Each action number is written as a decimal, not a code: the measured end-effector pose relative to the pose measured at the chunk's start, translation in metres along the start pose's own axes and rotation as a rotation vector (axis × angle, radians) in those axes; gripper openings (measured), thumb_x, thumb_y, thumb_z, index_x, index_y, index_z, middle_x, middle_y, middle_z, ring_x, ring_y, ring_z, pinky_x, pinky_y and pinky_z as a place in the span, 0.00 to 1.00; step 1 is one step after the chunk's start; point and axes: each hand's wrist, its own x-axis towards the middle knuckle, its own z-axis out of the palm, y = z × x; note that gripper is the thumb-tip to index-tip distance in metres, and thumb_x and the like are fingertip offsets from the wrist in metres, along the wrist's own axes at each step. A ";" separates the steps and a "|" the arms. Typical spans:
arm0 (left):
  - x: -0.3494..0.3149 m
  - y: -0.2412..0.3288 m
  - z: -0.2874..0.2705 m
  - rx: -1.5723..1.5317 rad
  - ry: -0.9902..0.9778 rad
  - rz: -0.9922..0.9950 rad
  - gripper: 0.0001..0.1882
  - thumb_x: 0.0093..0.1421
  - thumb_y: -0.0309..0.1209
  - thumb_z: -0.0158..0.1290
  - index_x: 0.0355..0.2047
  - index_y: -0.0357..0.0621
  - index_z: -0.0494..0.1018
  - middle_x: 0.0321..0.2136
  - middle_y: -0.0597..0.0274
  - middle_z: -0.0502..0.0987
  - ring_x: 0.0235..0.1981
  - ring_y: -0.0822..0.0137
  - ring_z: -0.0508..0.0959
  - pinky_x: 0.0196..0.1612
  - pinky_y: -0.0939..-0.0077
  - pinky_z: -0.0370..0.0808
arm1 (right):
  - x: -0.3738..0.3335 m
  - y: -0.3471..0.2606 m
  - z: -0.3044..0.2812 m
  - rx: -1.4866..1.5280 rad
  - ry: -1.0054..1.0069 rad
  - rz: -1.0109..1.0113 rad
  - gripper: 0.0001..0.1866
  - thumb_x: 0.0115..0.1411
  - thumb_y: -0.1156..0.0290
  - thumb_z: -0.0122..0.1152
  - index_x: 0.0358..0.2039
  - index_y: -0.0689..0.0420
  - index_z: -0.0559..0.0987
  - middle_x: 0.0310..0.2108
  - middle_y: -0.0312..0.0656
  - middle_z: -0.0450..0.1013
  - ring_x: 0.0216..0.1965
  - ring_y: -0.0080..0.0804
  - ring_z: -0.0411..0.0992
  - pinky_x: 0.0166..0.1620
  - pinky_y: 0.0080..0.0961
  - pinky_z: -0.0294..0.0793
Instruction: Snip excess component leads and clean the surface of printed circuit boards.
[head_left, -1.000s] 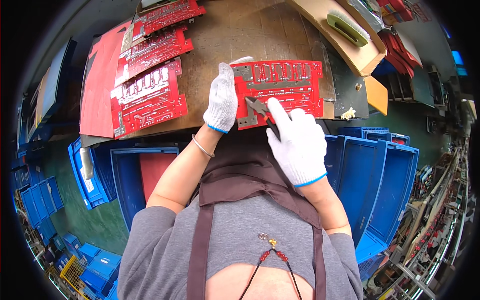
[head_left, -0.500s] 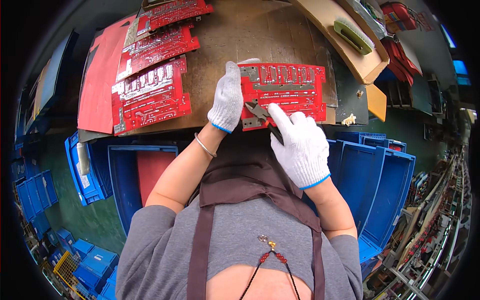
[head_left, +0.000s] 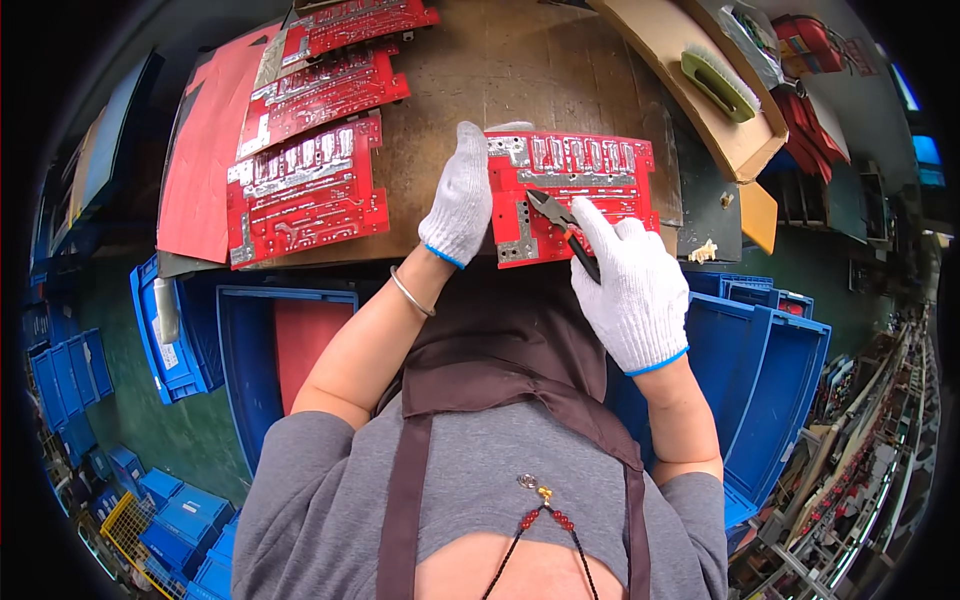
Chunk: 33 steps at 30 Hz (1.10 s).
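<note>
My left hand (head_left: 462, 195), in a white knitted glove, grips the left edge of a red circuit board (head_left: 610, 207) with silvery solder areas. The thumb lies along that edge, and the other fingers are mostly hidden behind the board. In my gloved right hand (head_left: 634, 285) is a pair of cutting pliers (head_left: 562, 228) with dark handles and a bit of red. Their jaws lie over the left-middle part of the board's face; whether they touch it I cannot tell. The right index finger stretches along the pliers over the board.
Several similar red boards (head_left: 308, 190) lie overlapping on the bench's left side, beside a red sheet (head_left: 200, 150). A shallow cardboard tray (head_left: 745, 160) at the far right holds a green brush (head_left: 718, 86). Blue bins (head_left: 765, 400) stand below the bench edge on both sides.
The pliers and my right hand have moved right and their jaws slightly up across the board. The board is tilted differently, so its solder looks brighter. My left hand keeps its hold.
</note>
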 end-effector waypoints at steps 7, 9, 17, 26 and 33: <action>0.003 -0.001 -0.004 0.158 0.028 0.059 0.35 0.78 0.54 0.31 0.62 0.35 0.70 0.52 0.50 0.80 0.50 0.64 0.82 0.57 0.69 0.79 | 0.006 -0.006 -0.001 0.029 -0.036 -0.013 0.30 0.55 0.69 0.69 0.61 0.47 0.77 0.36 0.45 0.74 0.38 0.44 0.77 0.40 0.39 0.79; 0.002 0.002 -0.004 0.220 0.047 0.022 0.33 0.79 0.52 0.33 0.61 0.34 0.72 0.51 0.52 0.81 0.50 0.65 0.82 0.56 0.70 0.79 | 0.008 -0.004 0.000 0.069 -0.037 -0.013 0.30 0.55 0.69 0.68 0.60 0.46 0.77 0.36 0.45 0.74 0.39 0.44 0.77 0.41 0.39 0.79; -0.007 0.005 0.000 0.197 0.040 0.111 0.32 0.79 0.49 0.36 0.56 0.29 0.76 0.46 0.55 0.83 0.47 0.71 0.80 0.55 0.76 0.76 | 0.002 -0.010 -0.002 0.056 -0.081 -0.006 0.31 0.53 0.71 0.68 0.60 0.46 0.77 0.37 0.45 0.74 0.40 0.46 0.77 0.42 0.40 0.79; -0.008 0.006 0.000 0.221 0.022 0.125 0.31 0.80 0.48 0.36 0.56 0.30 0.76 0.46 0.55 0.83 0.47 0.71 0.81 0.54 0.75 0.77 | 0.002 -0.016 -0.003 0.030 -0.099 -0.038 0.30 0.54 0.70 0.67 0.60 0.46 0.77 0.37 0.45 0.74 0.39 0.46 0.77 0.41 0.40 0.78; -0.011 0.007 0.002 0.225 0.030 0.128 0.31 0.80 0.48 0.36 0.56 0.30 0.76 0.46 0.54 0.83 0.48 0.71 0.80 0.55 0.75 0.77 | -0.001 -0.017 -0.005 0.046 -0.121 -0.052 0.30 0.54 0.70 0.67 0.60 0.46 0.77 0.37 0.45 0.74 0.39 0.45 0.77 0.42 0.40 0.79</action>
